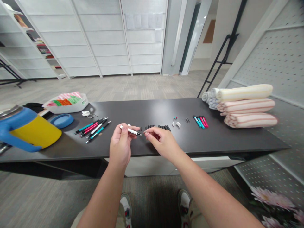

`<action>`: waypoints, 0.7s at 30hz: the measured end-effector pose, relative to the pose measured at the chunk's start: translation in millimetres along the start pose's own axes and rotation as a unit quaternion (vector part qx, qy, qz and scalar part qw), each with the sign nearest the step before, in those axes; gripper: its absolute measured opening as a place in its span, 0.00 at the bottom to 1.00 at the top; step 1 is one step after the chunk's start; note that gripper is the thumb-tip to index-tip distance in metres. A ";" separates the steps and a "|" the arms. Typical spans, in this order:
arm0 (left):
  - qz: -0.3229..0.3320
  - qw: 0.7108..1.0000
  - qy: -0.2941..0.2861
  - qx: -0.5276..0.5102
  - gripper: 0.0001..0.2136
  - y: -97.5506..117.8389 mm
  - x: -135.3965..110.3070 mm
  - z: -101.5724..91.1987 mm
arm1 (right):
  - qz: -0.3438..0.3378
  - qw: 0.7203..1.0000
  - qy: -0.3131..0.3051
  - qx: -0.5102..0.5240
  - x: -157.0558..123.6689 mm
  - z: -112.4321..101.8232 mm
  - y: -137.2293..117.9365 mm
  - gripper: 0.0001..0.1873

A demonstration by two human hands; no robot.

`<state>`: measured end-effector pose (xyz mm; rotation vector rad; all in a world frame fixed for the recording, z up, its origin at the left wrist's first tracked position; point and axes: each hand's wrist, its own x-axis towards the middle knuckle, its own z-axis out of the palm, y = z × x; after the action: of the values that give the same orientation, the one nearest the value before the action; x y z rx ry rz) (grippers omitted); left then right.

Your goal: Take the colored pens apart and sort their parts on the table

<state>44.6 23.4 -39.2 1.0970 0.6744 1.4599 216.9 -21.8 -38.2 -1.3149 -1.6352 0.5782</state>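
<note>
My left hand [120,144] grips a white pen [130,130] with a dark tip that points right, toward my other hand. Fingertips pressed together, my right hand [162,139] pinches something too small to make out just beside that tip. Behind the hands lie short black pen grips [164,128] in a row, partly covered by my fingers. Left of my hands rests a bunch of assembled pens [95,128] in blue, red and white. To the right are small white pieces [177,124], little metal springs [187,120], and blue and red pen barrels [200,122].
A blue and yellow jug [35,128] lies at the left near a blue lid [61,121]. Behind them stands a white basket [68,108] with coloured packets. Rolled towels [249,105] are stacked at the right end of the dark table [225,139].
</note>
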 end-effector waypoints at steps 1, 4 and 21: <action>-0.003 1.000 -0.013 0.015 0.12 -0.3 -1.1 0.5 | -0.003 1.000 -0.001 -0.004 0.1 -0.4 -0.3 0.08; -0.004 0.997 -0.047 0.063 0.12 -2.6 -3.8 1.2 | -0.009 1.000 -0.001 -0.014 0.4 -1.4 -1.0 0.09; -0.004 0.994 -0.026 0.103 0.16 -6.2 -4.8 1.0 | 0.054 0.998 0.040 0.019 -0.6 -2.7 0.5 0.10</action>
<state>47.9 19.8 -45.4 1.2842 0.8046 1.3714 219.5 -22.7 -37.6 -1.3863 -1.4884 0.6097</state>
